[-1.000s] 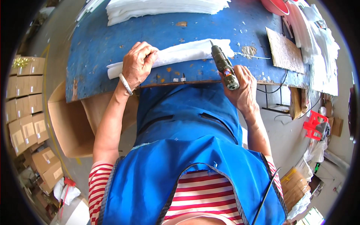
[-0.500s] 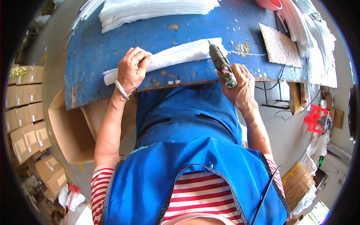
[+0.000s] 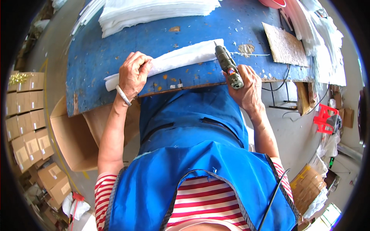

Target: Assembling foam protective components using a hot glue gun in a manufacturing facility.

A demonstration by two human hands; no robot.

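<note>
Left hand presses flat on the folded white sheet so it stays put on the tabletop; right hand has its grip wrapped tight round a glue gun, nozzle at the sheet's end.

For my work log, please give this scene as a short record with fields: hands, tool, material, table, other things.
left hand: left hand presses flat on the folded white sheet
right hand: right hand grips the glue gun
tool: nozzle meets the sheet's right end
table: blue worktable, paint worn
other things: stack of white sheets at far edge; brown board to the right; open cardboard box on the floor
</note>
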